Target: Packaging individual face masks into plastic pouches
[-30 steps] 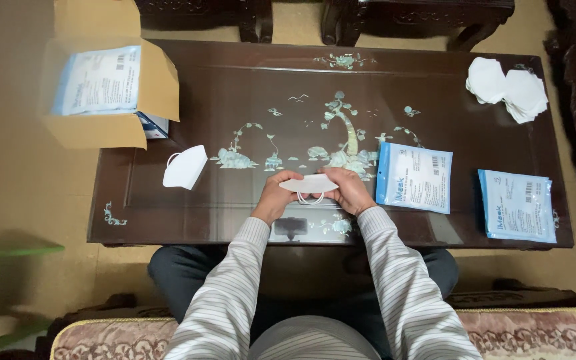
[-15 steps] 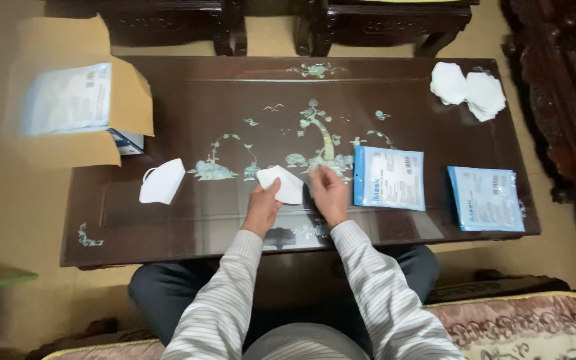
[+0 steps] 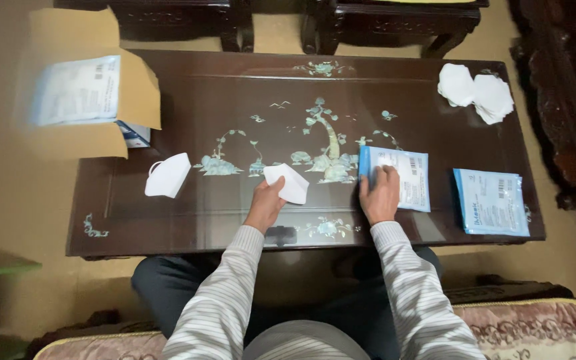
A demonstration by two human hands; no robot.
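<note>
My left hand (image 3: pixel 265 203) holds a folded white face mask (image 3: pixel 288 182) just above the dark table (image 3: pixel 235 100) with its pale inlay picture. My right hand (image 3: pixel 379 195) rests flat on a blue and white flat packet (image 3: pixel 405 175) lying to the right of the mask. A second white mask (image 3: pixel 168 176) lies on the table to the left of my left hand.
Another blue and white packet (image 3: pixel 492 201) lies near the table's right edge. A pile of white masks (image 3: pixel 476 93) sits at the far right corner. An open cardboard box (image 3: pixel 81 107) with packets overhangs the far left corner. Dark chairs (image 3: pixel 381 20) stand behind the table.
Both hands held the mask together a second ago. My right hand has let go and moved right onto the packet, while my left hand keeps the mask.
</note>
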